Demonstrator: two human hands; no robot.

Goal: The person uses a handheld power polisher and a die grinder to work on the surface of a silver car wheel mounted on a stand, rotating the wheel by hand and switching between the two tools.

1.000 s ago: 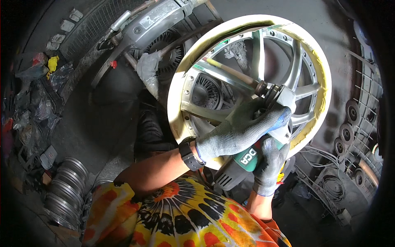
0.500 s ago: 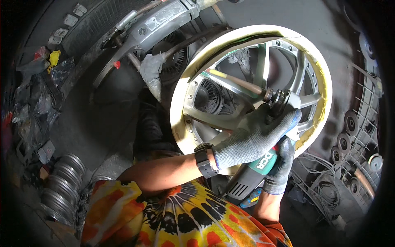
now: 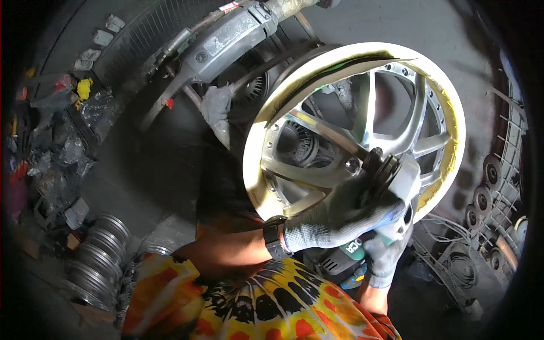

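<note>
A large alloy wheel rim (image 3: 253, 141), with silver spokes and yellow film along its edge, stands tilted in front of me. My left hand (image 3: 362, 212), in a grey knit glove, is wrapped around the head end of a green and black angle grinder (image 3: 345, 252). My right hand (image 3: 385, 255), also gloved, grips the grinder from its right side; its fingers are partly hidden and blurred. From the grinder's grey head a brown rod (image 3: 334, 136) with a yellow band reaches across the spokes towards the rim's inner left side. Whether its tip touches the rim, I cannot tell.
A dusty grey machine (image 3: 232, 42) with a long arm stands behind the rim at upper left. Stacked metal rings (image 3: 102, 255) are at lower left, below crumpled plastic bags (image 3: 56, 158). Round discs (image 3: 492, 173) hang on a wire rack at right, above loose cables (image 3: 447, 226).
Both hands and the grinder have moved towards me, its head dropping lower across the spokes. The whole view has shifted slightly, so the surroundings sit a little further right and lower.
</note>
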